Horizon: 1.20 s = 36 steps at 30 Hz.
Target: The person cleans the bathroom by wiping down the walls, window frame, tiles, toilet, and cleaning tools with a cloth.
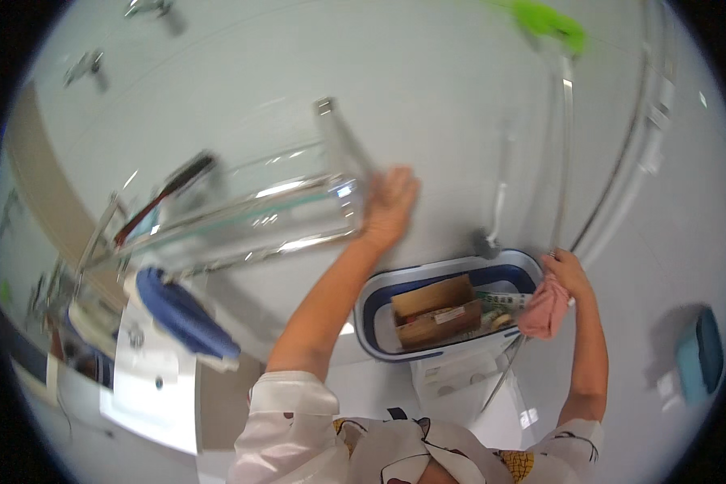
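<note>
My left hand (pixel 391 206) is at the pale wall, right beside the end of a chrome and glass towel rack (pixel 290 185). Motion blurs it a little, but the fingers look stretched out and nothing shows in them. On the right, my right hand (pixel 569 276) is closed on a bunched pink cloth (pixel 545 308), which hangs below the fingers. A thin metal pole (pixel 566 137) with a bright green fluffy head (pixel 550 26) runs down to that hand; whether the fingers also touch the pole I cannot tell.
A blue and white tub (pixel 371 323) between my arms holds an open cardboard box (pixel 436 310). Beyond it a toilet brush (pixel 492 234) hangs. At left are a white washbasin (pixel 149 383), a blue towel (pixel 181 315) and a dark brush (pixel 169 189). A teal bin (pixel 696 359) stands right.
</note>
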Each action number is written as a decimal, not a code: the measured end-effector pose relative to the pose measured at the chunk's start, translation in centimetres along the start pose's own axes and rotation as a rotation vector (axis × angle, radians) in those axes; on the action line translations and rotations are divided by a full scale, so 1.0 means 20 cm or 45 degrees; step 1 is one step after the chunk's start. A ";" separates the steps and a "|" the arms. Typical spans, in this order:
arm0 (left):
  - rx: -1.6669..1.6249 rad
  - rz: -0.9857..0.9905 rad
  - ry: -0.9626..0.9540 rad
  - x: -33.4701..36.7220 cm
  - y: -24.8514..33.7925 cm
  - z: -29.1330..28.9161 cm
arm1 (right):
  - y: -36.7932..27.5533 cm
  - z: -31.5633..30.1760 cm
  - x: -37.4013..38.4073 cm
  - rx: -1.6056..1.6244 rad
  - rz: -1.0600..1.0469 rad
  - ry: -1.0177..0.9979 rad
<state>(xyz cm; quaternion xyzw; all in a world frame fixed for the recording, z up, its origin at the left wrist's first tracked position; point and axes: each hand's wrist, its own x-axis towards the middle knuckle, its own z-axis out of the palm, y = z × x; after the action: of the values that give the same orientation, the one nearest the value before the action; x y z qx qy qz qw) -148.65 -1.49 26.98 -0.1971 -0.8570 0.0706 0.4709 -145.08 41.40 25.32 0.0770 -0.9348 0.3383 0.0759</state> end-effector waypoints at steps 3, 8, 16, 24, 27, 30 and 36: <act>-0.139 -0.025 -0.210 -0.07 0.24 -0.24 | 0.01 -0.02 -0.13 0.038 0.068 -0.026; -0.749 -0.039 -0.466 -0.36 0.46 -0.45 | -0.23 -0.10 -0.59 0.068 0.013 0.090; -0.499 0.011 -0.408 -0.37 0.14 -0.40 | -0.45 -0.56 -0.86 -0.040 0.305 0.445; -0.255 0.178 -0.344 -0.13 0.14 -0.10 | 0.07 -0.68 -0.77 -0.296 0.392 0.643; -0.161 0.231 -0.369 -0.05 0.16 0.01 | 0.31 -0.53 -0.72 -0.276 0.489 0.682; -0.076 0.253 -0.407 0.02 0.21 0.12 | 0.55 -0.38 -0.70 -0.304 0.677 0.619; 0.155 0.298 -0.384 0.04 0.12 0.24 | 1.14 0.03 -0.60 -0.194 0.782 0.501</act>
<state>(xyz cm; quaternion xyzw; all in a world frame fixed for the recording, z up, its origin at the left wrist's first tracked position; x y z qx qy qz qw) -152.46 1.25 24.20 -0.2537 -0.8833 0.2052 0.3367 -137.90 59.35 8.34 -0.2793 -0.9043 0.2832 0.1548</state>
